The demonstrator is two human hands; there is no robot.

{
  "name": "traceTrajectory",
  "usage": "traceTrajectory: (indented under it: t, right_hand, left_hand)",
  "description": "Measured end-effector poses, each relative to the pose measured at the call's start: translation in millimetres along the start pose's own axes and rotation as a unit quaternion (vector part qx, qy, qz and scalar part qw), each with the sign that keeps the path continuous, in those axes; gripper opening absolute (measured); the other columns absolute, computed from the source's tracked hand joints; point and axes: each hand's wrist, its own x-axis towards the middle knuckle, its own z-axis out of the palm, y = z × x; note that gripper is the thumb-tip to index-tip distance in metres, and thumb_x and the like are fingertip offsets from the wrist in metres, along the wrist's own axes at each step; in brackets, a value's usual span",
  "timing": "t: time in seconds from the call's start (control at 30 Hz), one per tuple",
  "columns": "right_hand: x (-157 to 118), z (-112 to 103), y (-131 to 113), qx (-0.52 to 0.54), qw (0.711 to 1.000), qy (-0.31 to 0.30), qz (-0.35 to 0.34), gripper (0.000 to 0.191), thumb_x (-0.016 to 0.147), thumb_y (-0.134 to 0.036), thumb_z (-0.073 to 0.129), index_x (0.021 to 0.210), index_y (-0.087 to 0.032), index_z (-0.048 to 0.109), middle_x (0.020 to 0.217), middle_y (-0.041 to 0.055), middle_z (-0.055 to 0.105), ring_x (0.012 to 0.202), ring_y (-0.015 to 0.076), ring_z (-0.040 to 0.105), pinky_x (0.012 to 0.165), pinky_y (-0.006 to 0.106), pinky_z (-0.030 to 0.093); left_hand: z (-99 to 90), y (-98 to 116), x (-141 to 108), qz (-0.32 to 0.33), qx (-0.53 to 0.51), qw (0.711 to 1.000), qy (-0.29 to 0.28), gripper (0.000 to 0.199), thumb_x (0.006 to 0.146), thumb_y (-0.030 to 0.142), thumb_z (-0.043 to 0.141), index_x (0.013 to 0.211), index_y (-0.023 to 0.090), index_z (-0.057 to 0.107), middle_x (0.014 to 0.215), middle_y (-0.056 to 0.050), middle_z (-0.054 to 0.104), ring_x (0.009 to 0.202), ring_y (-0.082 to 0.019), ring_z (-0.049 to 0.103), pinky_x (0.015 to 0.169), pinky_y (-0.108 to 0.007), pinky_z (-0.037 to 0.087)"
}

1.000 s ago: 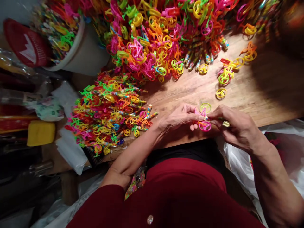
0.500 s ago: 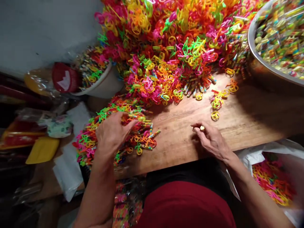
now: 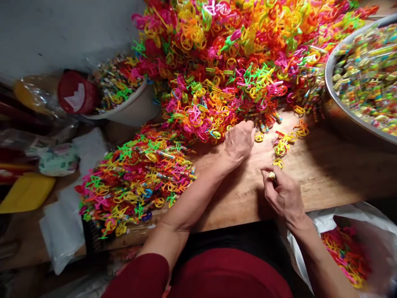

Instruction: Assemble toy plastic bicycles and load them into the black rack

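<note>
From the large heap of pink, yellow and orange plastic wheeled toys (image 3: 217,74), one seems to be selected by the left hand (image 3: 240,142), whose grip cannot be told. A small pale-yellow object (image 3: 271,175) is pinched by the right hand (image 3: 283,194), held apart. Next, careful untangling is probably called for. On the brown wooden table (image 3: 328,178), the heap and a round metal bowl (image 3: 332,93) are placed; a grey wall (image 3: 68,33) is seen behind.
</note>
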Motion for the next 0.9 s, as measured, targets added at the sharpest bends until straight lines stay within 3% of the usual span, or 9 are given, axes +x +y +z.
traceTrajectory:
  t: [0.07,0.17,0.27,0.4,0.53,0.63,0.73,0.9]
  right_hand:
    - [24,-3,1,-0.106,0.993,0.039,-0.039,0.023,0.094,-0.018,0.048,0.11,-0.02,0.064,0.094,0.009,0.07,0.069,0.0182,0.062,0.053,0.03,0.034]
    - [77,-8,7,-0.232,0.971,0.016,-0.056,0.021,0.091,-0.015,0.049,0.1,-0.02,0.068,0.097,0.0098,0.068,0.061,0.0153,0.054,0.052,0.032,0.02]
    - [132,-9,20,-0.28,0.943,-0.11,-0.139,0.023,0.088,-0.009,0.049,0.09,-0.019,0.07,0.103,0.0102,0.067,0.059,0.0134,0.05,0.053,0.033,0.017]
    - [177,3,44,-0.281,0.901,-0.221,-0.246,0.037,0.085,-0.005,0.051,0.112,-0.022,0.071,0.121,0.0091,0.067,0.062,0.0114,0.052,0.056,0.032,0.021]
    - [195,22,74,-0.245,0.896,-0.246,-0.278,0.05,0.086,-0.007,0.055,0.13,-0.027,0.065,0.13,0.0092,0.067,0.075,0.015,0.063,0.06,0.031,0.029]
    - [205,35,91,-0.182,0.903,-0.252,-0.298,0.042,0.087,-0.015,0.058,0.126,-0.028,0.068,0.129,0.0074,0.069,0.09,0.0176,0.068,0.064,0.03,0.037]
    - [213,44,95,-0.131,0.913,-0.252,-0.294,0.027,0.088,-0.022,0.062,0.112,-0.026,0.072,0.119,0.0063,0.072,0.095,0.0181,0.069,0.065,0.03,0.041]
    - [215,53,86,-0.111,0.915,-0.257,-0.29,0.012,0.09,-0.019,0.059,0.093,-0.023,0.07,0.114,0.005,0.072,0.103,0.0192,0.066,0.069,0.033,0.044]
  left_hand:
    - [-2.7,-6,8,-0.018,-0.001,1.0,0.013,0.022,0.1,0.029,0.055,0.107,0.019,0.073,0.103,-0.009,0.076,0.092,-0.023,0.071,0.079,-0.03,0.047]
    - [-9.8,-16,23,-0.042,-0.004,0.998,0.037,0.023,0.099,0.023,0.053,0.111,0.018,0.073,0.099,-0.011,0.077,0.093,-0.024,0.072,0.082,-0.031,0.047]
    - [-19.6,-22,30,-0.033,-0.015,0.998,0.052,0.025,0.099,0.017,0.05,0.11,0.017,0.073,0.095,-0.011,0.077,0.091,-0.023,0.072,0.084,-0.03,0.048]
    - [-32.8,-34,5,0.014,-0.059,0.993,0.098,0.023,0.099,0.016,0.05,0.108,0.015,0.071,0.102,-0.01,0.078,0.092,-0.019,0.073,0.086,-0.027,0.05]
    - [-30.7,-57,-39,0.031,-0.08,0.985,0.149,0.021,0.1,0.021,0.05,0.105,0.018,0.07,0.102,-0.006,0.077,0.091,-0.015,0.073,0.085,-0.023,0.051]
    - [-16.9,-68,-59,0.042,-0.082,0.988,0.126,0.023,0.102,0.022,0.047,0.106,0.02,0.07,0.104,-0.005,0.077,0.097,-0.014,0.073,0.091,-0.022,0.052]
    - [-4.4,-66,-57,0.05,-0.026,0.996,0.074,0.026,0.103,0.02,0.046,0.111,0.02,0.07,0.109,-0.007,0.075,0.101,-0.016,0.07,0.093,-0.024,0.052]
    - [2.1,-62,-26,0.053,0.151,0.987,-0.011,0.036,0.102,0.019,0.043,0.131,0.026,0.065,0.14,-0.011,0.063,0.11,-0.024,0.062,0.071,-0.028,0.053]
